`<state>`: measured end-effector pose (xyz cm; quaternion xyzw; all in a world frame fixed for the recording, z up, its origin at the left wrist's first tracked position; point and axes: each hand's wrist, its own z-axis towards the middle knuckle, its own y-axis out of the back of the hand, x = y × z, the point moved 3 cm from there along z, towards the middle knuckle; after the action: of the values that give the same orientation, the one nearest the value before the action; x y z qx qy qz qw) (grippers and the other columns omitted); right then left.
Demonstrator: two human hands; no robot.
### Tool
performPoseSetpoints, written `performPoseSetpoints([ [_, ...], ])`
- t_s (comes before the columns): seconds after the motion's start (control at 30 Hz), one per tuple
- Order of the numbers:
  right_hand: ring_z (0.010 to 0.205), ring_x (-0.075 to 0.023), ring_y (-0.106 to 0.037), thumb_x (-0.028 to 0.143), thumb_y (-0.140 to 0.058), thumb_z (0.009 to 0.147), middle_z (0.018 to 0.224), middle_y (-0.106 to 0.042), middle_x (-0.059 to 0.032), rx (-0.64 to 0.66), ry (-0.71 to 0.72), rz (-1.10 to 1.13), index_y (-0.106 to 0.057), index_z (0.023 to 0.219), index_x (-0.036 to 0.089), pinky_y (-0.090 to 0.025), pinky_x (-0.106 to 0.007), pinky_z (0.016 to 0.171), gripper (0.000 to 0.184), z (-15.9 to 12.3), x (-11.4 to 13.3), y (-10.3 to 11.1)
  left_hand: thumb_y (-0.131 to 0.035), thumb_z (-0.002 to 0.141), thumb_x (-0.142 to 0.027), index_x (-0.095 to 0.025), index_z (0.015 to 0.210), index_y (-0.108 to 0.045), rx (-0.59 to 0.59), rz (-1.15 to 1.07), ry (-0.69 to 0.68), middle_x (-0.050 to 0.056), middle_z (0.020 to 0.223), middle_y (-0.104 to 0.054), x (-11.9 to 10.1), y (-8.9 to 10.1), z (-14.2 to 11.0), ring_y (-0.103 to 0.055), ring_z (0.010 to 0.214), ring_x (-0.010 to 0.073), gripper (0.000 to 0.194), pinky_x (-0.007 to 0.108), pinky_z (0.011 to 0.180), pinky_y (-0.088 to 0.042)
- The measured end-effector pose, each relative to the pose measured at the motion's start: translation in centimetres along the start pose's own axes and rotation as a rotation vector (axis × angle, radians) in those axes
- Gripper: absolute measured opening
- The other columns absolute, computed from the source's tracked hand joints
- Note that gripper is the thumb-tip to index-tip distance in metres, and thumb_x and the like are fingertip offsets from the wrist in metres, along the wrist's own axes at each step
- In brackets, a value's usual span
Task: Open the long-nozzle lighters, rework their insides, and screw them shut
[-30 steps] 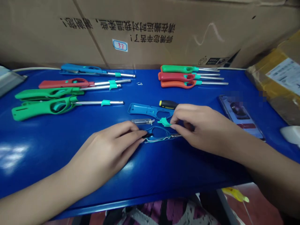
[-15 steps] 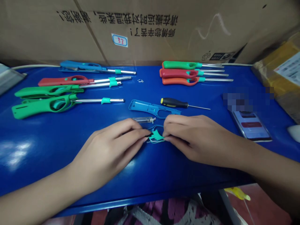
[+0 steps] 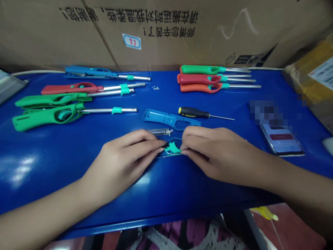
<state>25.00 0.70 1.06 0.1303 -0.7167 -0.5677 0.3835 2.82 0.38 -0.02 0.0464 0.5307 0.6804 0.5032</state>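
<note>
Over a blue lighter shell half (image 3: 171,156), a teal trigger (image 3: 173,148) sits between my two hands, a pale wire curving below it. My left hand (image 3: 127,159) pinches a small black piece joined to the trigger's left side. The fingertips of my right hand (image 3: 213,152) are closed at the trigger's right edge. Just behind lies a clear fuel tank (image 3: 159,132), partly covered by my left fingers. Beyond it rest the other blue shell half (image 3: 169,118) and a black-and-yellow screwdriver (image 3: 195,112). Much of the near shell is hidden by my hands.
Several long lighters with open or loose shells (image 3: 49,118) lie at the left. Three lighters (image 3: 200,79) are lined up at the back right. Small screws (image 3: 155,88) lie between the groups. A phone (image 3: 283,139) is at the right; a cardboard box (image 3: 161,52) stands behind.
My left fingers and the trigger with its black piece have shifted slightly over the shell. More of the shell's lower edge shows. The whole view has moved a little.
</note>
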Motion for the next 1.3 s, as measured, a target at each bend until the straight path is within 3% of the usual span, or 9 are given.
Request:
performPoseSetpoints([
  [0.37,0.078,-0.015,-0.058,0.019,-0.05,0.103,0.094,-0.062,-0.0011,-0.017,0.0,-0.007,-0.059,0.091,0.019,-0.031,-0.031,0.063,0.015,-0.08,-0.26,-0.13,-0.07,0.1,-0.018,-0.019,0.109,-0.08,-0.029,0.034,-0.04,0.001,0.103,-0.083,0.38,0.32,-0.31,-0.079,0.094,0.0145,0.013,0.024,0.092,-0.064],
  [0.6,0.08,-0.0146,-0.058,0.02,-0.051,0.103,0.093,-0.06,-0.0001,-0.017,0.011,-0.011,-0.059,0.09,0.019,-0.033,-0.032,0.064,0.016,0.07,-0.46,-0.27,-0.066,0.102,-0.017,-0.016,0.111,-0.079,-0.02,0.051,-0.079,0.003,0.103,-0.084,0.24,0.28,-0.24,-0.08,0.094,0.0155,0.015,0.025,0.089,-0.064],
  [1.3,0.077,-0.0165,-0.056,0.008,-0.049,0.098,0.098,-0.062,-0.0044,-0.003,0.128,-0.104,-0.059,0.096,0.018,-0.03,-0.032,0.059,0.014,0.09,-0.18,0.13,-0.068,0.1,-0.015,-0.02,0.114,-0.078,-0.004,-0.002,-0.047,0.001,0.107,-0.084,0.68,0.21,-0.25,-0.08,0.093,0.015,0.018,0.025,0.088,-0.064],
])
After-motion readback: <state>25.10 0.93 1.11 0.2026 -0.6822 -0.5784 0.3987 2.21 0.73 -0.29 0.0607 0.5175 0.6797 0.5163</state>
